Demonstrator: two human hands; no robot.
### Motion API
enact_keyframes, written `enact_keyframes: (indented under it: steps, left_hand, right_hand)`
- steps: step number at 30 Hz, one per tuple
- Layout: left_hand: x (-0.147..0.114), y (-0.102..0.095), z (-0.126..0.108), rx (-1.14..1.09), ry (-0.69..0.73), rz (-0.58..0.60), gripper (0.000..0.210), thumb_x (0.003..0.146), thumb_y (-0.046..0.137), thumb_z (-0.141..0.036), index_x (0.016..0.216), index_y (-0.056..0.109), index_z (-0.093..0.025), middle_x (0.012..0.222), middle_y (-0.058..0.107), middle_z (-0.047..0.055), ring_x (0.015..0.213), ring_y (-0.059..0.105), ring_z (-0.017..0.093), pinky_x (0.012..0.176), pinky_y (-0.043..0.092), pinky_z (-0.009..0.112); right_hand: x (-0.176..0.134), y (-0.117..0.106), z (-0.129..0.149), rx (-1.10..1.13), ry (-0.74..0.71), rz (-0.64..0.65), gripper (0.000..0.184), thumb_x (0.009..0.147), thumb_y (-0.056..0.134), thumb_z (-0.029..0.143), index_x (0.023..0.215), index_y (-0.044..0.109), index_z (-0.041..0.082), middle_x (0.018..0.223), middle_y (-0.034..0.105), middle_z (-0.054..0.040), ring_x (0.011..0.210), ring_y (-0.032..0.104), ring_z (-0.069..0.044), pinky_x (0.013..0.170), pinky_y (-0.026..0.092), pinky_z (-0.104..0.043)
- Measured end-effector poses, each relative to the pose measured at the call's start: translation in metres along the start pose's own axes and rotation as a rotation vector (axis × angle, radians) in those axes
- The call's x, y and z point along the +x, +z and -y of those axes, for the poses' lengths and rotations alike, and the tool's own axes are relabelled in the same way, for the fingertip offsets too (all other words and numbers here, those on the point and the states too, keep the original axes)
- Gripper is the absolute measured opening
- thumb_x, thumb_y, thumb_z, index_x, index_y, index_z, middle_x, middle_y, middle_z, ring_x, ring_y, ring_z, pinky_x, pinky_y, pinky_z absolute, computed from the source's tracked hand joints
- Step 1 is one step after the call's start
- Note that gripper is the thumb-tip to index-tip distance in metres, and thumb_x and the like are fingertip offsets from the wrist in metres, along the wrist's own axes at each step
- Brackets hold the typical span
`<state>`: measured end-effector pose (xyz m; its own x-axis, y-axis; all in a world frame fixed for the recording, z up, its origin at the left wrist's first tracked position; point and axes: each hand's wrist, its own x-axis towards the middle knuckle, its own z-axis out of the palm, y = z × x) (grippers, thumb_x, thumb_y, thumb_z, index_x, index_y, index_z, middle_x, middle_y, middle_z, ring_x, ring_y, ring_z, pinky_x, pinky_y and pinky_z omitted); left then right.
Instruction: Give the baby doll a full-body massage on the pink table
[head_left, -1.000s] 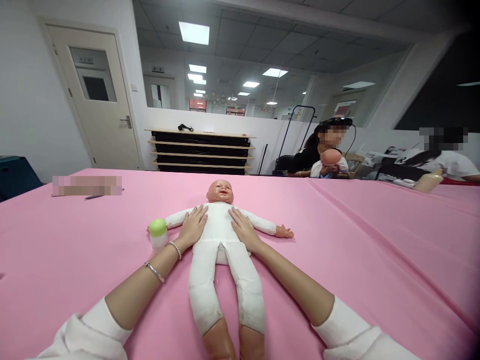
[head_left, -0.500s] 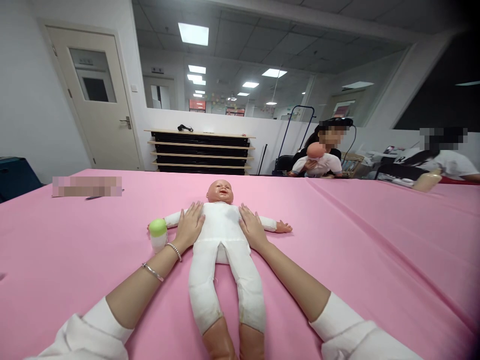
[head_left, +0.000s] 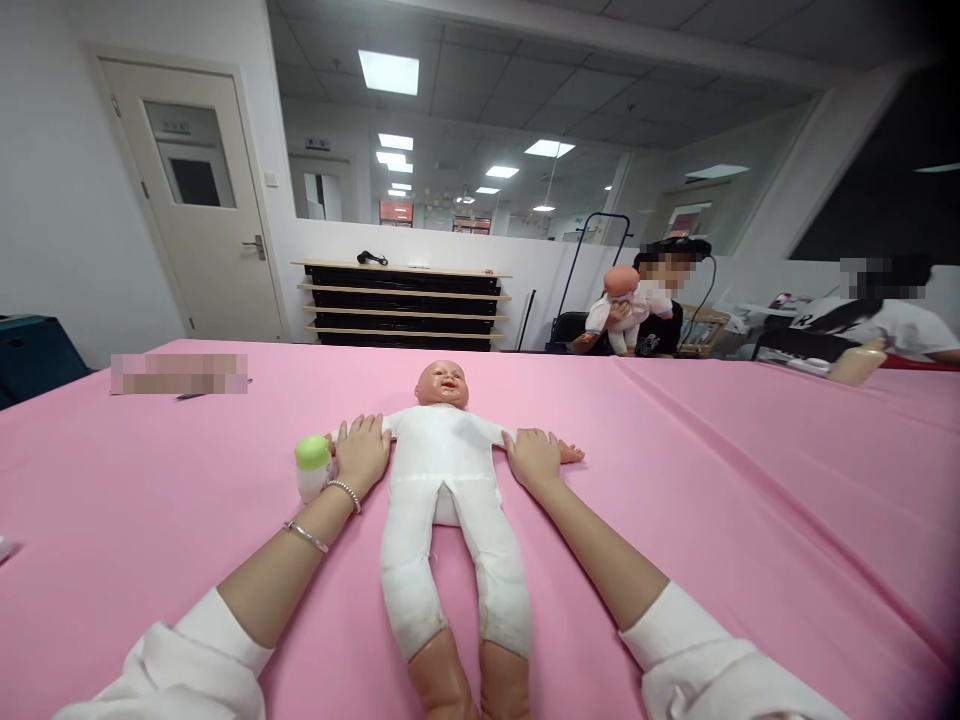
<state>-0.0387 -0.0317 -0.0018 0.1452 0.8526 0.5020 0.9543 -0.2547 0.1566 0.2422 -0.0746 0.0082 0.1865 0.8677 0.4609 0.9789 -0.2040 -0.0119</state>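
Observation:
A baby doll (head_left: 444, 455) with a white cloth body lies on its back, head away from me, arms stretched out to both sides. My left hand (head_left: 363, 452) rests palm down over the doll's arm on the left, fingers extended. Over the arm on the right lies my right hand (head_left: 534, 458), also palm down with its fingers out; the doll's small hand shows beyond it. Close beside my left wrist stands a small white bottle with a green cap (head_left: 313, 468).
A pink cloth (head_left: 675, 500) covers the table, with creases on the right. Across it a person (head_left: 660, 320) holds another doll (head_left: 622, 300). Another person (head_left: 892, 310) is at far right, near a beige bottle (head_left: 857, 362). A blurred-out item (head_left: 180, 373) lies at the back left.
Both my hands have moved outward from the sides of the doll's chest onto its arms. The person across the table has raised the other doll and shifted it left.

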Motion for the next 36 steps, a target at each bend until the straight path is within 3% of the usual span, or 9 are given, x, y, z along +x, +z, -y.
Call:
enact_keyframes:
  steps: [5, 9, 11, 14, 17, 20, 23, 29, 36]
  left_hand:
    - [0.0, 0.0, 0.0, 0.028, -0.119, -0.059, 0.045, 0.088, 0.03, -0.032, 0.122, 0.05, -0.01, 0.123, 0.054, 0.016, 0.121, 0.039, 0.029, 0.103, 0.02, 0.052]
    - [0.0, 0.0, -0.005, -0.016, -0.022, -0.099, 0.049, 0.087, 0.029, -0.026, 0.133, 0.037, -0.008, 0.137, 0.039, 0.014, 0.129, 0.03, 0.025, 0.107, 0.014, 0.049]
    - [-0.001, 0.001, -0.007, -0.047, 0.067, -0.057, 0.05, 0.087, 0.028, -0.023, 0.136, 0.033, -0.013, 0.141, 0.034, 0.01, 0.132, 0.026, 0.023, 0.108, 0.013, 0.048]
    - [-0.001, 0.003, -0.007, -0.065, 0.165, 0.069, 0.048, 0.087, 0.029, -0.023, 0.134, 0.036, -0.017, 0.14, 0.036, 0.008, 0.131, 0.028, 0.023, 0.108, 0.013, 0.048]
    - [-0.002, 0.006, -0.003, -0.042, 0.162, 0.105, 0.047, 0.086, 0.031, -0.024, 0.132, 0.039, -0.017, 0.137, 0.041, 0.009, 0.129, 0.032, 0.024, 0.107, 0.014, 0.047]
    - [-0.002, 0.006, 0.0, 0.008, 0.094, 0.058, 0.048, 0.083, 0.034, -0.023, 0.13, 0.042, -0.016, 0.135, 0.043, 0.01, 0.127, 0.034, 0.025, 0.106, 0.016, 0.048]
    - [-0.003, 0.003, 0.002, 0.052, -0.02, 0.009, 0.049, 0.079, 0.037, -0.021, 0.127, 0.045, -0.014, 0.129, 0.049, 0.013, 0.123, 0.038, 0.027, 0.104, 0.019, 0.051]
    - [-0.004, -0.003, 0.001, 0.031, -0.157, -0.033, 0.05, 0.074, 0.04, -0.021, 0.122, 0.049, -0.01, 0.124, 0.052, 0.017, 0.122, 0.037, 0.032, 0.102, 0.019, 0.057]
    - [-0.001, -0.001, -0.006, -0.081, -0.052, -0.123, 0.053, 0.079, 0.031, -0.012, 0.132, 0.038, -0.01, 0.138, 0.039, 0.013, 0.131, 0.027, 0.024, 0.109, 0.008, 0.051]
  right_hand:
    - [0.0, 0.004, -0.004, -0.039, 0.059, -0.078, 0.041, 0.088, 0.031, 0.027, 0.107, 0.058, 0.004, 0.117, 0.055, -0.021, 0.113, 0.046, -0.032, 0.098, 0.022, -0.047]
    - [-0.001, 0.002, 0.001, 0.072, -0.139, -0.111, 0.048, 0.087, 0.031, 0.026, 0.131, 0.038, 0.008, 0.141, 0.033, -0.0135, 0.128, 0.032, -0.024, 0.105, 0.018, -0.042]
    - [-0.001, 0.0, 0.005, 0.144, -0.254, -0.026, 0.047, 0.09, 0.027, 0.028, 0.133, 0.036, 0.012, 0.142, 0.033, -0.0095, 0.128, 0.032, -0.021, 0.105, 0.02, -0.04]
    - [-0.002, 0.0, 0.009, 0.164, -0.273, 0.108, 0.047, 0.092, 0.023, 0.033, 0.131, 0.039, 0.013, 0.136, 0.042, -0.0089, 0.123, 0.04, -0.021, 0.103, 0.024, -0.039]
    - [-0.001, 0.0, 0.008, 0.094, -0.207, 0.102, 0.046, 0.091, 0.028, 0.036, 0.126, 0.044, 0.012, 0.129, 0.049, -0.0102, 0.117, 0.046, -0.021, 0.1, 0.028, -0.036]
    - [0.0, -0.001, 0.004, 0.022, -0.086, 0.068, 0.046, 0.089, 0.032, 0.04, 0.108, 0.057, 0.007, 0.108, 0.061, -0.0175, 0.102, 0.054, -0.027, 0.09, 0.034, -0.039]
    - [0.001, -0.002, -0.002, -0.038, 0.064, 0.025, 0.05, 0.089, 0.032, 0.042, 0.093, 0.063, 0.002, 0.096, 0.062, -0.0247, 0.091, 0.057, -0.034, 0.082, 0.035, -0.045]
    - [0.002, 0.003, -0.011, -0.095, 0.145, -0.051, 0.045, 0.089, 0.03, 0.031, 0.095, 0.064, 0.002, 0.113, 0.056, -0.0239, 0.105, 0.051, -0.034, 0.091, 0.031, -0.047]
    - [0.003, 0.006, -0.004, 0.195, -0.056, -0.184, 0.049, 0.089, 0.026, 0.028, 0.132, 0.036, 0.006, 0.141, 0.033, -0.0137, 0.129, 0.032, -0.022, 0.108, 0.018, -0.042]
